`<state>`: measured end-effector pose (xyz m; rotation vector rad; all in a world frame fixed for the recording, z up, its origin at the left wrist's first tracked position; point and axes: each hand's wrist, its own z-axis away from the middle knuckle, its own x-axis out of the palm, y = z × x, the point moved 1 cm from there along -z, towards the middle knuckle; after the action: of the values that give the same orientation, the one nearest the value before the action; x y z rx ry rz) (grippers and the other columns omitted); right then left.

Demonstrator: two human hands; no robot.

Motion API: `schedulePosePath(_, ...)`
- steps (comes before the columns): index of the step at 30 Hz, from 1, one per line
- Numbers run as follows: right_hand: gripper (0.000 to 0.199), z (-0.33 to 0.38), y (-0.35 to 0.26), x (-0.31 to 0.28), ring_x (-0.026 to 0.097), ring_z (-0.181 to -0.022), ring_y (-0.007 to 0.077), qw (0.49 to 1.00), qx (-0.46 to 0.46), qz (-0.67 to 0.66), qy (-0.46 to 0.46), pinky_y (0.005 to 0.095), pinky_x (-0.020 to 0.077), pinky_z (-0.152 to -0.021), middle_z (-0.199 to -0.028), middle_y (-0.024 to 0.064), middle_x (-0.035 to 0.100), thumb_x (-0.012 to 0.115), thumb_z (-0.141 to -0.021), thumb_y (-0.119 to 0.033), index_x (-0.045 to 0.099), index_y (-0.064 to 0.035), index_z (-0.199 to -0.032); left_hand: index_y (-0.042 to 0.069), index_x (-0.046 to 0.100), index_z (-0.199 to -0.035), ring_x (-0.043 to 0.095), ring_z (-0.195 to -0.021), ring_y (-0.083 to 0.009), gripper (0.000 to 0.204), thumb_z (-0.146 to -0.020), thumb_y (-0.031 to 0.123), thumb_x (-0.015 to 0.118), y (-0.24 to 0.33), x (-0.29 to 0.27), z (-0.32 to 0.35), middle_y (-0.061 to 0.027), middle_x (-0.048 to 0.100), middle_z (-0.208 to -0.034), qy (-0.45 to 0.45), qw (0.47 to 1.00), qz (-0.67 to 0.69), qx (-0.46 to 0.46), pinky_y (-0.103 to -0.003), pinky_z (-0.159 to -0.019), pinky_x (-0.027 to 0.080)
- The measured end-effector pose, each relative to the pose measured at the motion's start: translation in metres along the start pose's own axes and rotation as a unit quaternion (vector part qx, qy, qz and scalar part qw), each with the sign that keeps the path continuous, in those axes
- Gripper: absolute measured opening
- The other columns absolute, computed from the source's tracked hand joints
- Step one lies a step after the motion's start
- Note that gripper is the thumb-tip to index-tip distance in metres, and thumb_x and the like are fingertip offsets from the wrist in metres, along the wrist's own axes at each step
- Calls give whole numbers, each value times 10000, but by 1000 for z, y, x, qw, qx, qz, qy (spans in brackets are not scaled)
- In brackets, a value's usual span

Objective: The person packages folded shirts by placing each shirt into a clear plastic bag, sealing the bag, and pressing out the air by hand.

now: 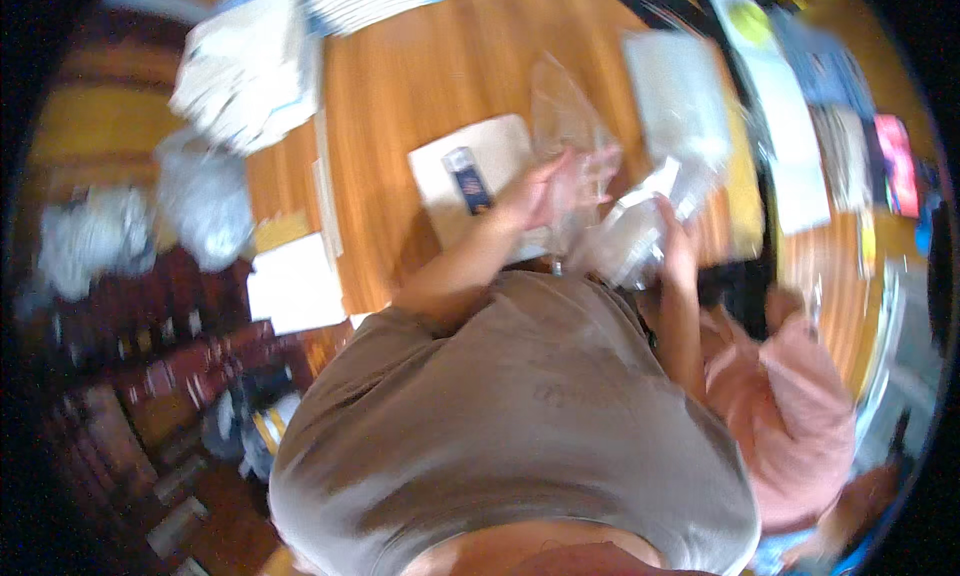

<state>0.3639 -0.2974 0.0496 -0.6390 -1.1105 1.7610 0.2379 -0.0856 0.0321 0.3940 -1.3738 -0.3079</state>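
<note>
We are holding a clear, crinkly plastic bag (565,116) up over the brown wooden table (400,76). Our left hand (560,188) is spreading its fingers against the bag, while our right hand (680,246) is curling around a see-through plastic packet (640,231). The picture is blurry, so we are thinking the packet needs lining up with the bag's mouth

The whole frame is smeared by motion blur, so edges are soft everywhere. Warm, fairly bright light falls on the wooden table (420,66) in the upper middle, with pale papers (250,71) at upper left nearly washed out. The lower left is dim and muddy. Fisheye bending curves everything toward the black rim. The clear plastic (565,106) possibly carries some glare.
</note>
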Motion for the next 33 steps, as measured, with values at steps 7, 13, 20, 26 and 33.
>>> schedulePosePath(7, 511, -15, 42, 16, 561, -1296, 251, 977, -211, -17, 25, 381, 390, -1141, -1336, 150, 646, 599, -1025, -139, 468, 25, -1490, 28, 580, -1357, 666, -1134, -231, 484, -1112, 427, 460, -66, 13, -30, -117, 679, -1261, 12, 989, -90, -120, -399, -1011, 524)
schedulePosePath(13, 460, -13, 60, -77, 636, -1158, 239, 995, -7, 38, 95, 373, 486, -1020, -1266, 115, 690, 651, -1012, -151, 536, 9, -1427, -12, 516, -1413, 664, -1133, -241, 430, -1034, 157, 628, 10, -20, -52, -136, 680, -1224, 212, 903, -373, 11, -400, -947, 561)
schedulePosePath(20, 473, -28, 64, -112, 645, -1163, 255, 992, 35, 122, 18, 379, 485, -1032, -1260, 138, 695, 670, -994, -160, 553, 22, -1415, 83, 503, -1503, 596, -1292, -427, 613, -906, 22, 627, 54, 31, -98, -293, 347, -1606, 125, 354, -891, 256, -479, -960, 583)
schedulePosePath(26, 526, -61, 32, -87, 618, -1193, 235, 988, -48, 126, -76, 376, 473, -1050, -1309, 137, 670, 681, -1012, -201, 511, 29, -1453, 67, 720, -1188, 633, -1204, -415, 271, -978, 205, 619, -34, 59, -142, -224, 466, -1516, 9, 382, -915, 132, -498, -893, 598)
schedulePosePath(33, 530, -84, -1, -96, 610, -1156, 199, 959, -20, 187, -211, 364, 478, -1024, -1278, 99, 677, 675, -1028, -276, 525, 4, -1452, 48, 729, -964, 708, -819, -389, 199, -979, 235, 664, -32, 34, -151, -169, 679, -1035, 25, 462, -854, 238, -474, -694, 589)
